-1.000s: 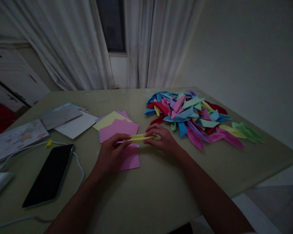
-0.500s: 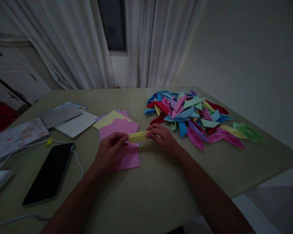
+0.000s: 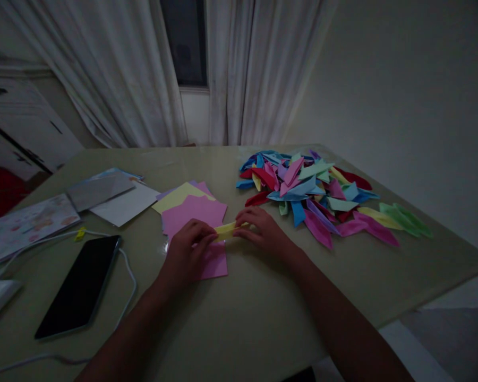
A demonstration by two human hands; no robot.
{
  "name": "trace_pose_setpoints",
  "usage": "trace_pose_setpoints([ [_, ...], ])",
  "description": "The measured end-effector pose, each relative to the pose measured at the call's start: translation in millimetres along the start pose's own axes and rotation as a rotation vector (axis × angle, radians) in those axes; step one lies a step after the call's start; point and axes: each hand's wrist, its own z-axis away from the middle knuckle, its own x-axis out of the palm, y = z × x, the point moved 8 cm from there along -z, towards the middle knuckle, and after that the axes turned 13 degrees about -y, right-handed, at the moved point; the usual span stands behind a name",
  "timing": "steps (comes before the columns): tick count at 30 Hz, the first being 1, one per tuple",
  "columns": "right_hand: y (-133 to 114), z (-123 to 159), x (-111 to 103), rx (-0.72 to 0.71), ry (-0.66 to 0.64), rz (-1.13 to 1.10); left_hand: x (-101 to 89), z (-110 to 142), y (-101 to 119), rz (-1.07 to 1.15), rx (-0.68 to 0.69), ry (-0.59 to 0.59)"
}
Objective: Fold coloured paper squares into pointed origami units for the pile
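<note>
A narrow folded strip of yellow paper (image 3: 225, 229) is held between my two hands, above the table. My left hand (image 3: 189, 245) pinches its left end between thumb and fingers. At the other end, the fingers of my right hand (image 3: 259, 227) are closed on the strip and hide part of it. Under and behind my left hand lie sheets of pink paper (image 3: 193, 210), fanned out, with a yellow sheet (image 3: 175, 198) and a bit of purple beneath them.
Folded paper pieces in many colours form a heap (image 3: 298, 180) at the back right of the table (image 3: 239, 329). On the left lie a phone (image 3: 79, 286), a white cable (image 3: 131, 265), a printed sheet (image 3: 27, 225) and a white card (image 3: 123, 204). Curtains hang behind.
My hands have come closer together and slightly lower. The yellow strip has tilted, looks narrower, and less of it shows between my fingers.
</note>
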Motion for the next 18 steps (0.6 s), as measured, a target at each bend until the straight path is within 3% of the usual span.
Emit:
trace_pose_setpoints([
  [6,-23,1,20,-0.151,-0.128,0.263,18.0,7,22,-0.169,0.208,-0.056],
  [10,-14,2,15,-0.118,-0.104,0.304,17.0,5,12,-0.19,0.148,-0.137],
  [18,19,7,-24,-0.012,0.012,0.003,-12.4,-3,-8,-0.032,-0.053,-0.084],
])
